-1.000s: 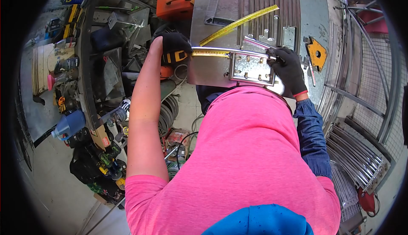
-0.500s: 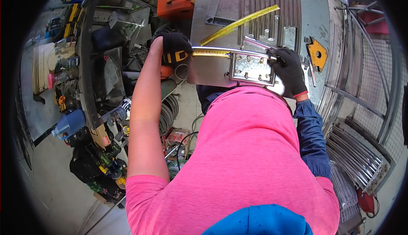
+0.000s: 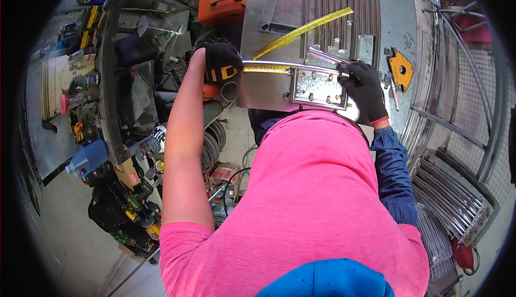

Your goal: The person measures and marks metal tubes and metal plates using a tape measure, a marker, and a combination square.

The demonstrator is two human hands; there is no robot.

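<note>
My left hand [image 3: 222, 58], in a black glove, is closed around a yellow and black tape measure [image 3: 228, 72] just off the table's left edge. Its yellow blade [image 3: 266, 68] runs right to a small rectangular metal frame [image 3: 320, 88] with several little fittings inside. A thin shiny tube [image 3: 290, 63] lies along the blade and the frame's far side. My right hand [image 3: 365, 86], black-gloved with a red cuff, has its fingers closed on the tube's right end, at the frame's far right corner.
On the metal table [image 3: 263, 94] lie several metal tubes [image 3: 336, 15], a yellow ruler [image 3: 301, 30], a square [image 3: 274, 6] and an orange magnetic holder [image 3: 400, 70]. An orange case [image 3: 221, 9] stands behind left. A cluttered tool bench [image 3: 105, 92] is at left, metal frames [image 3: 451, 189] at right.
</note>
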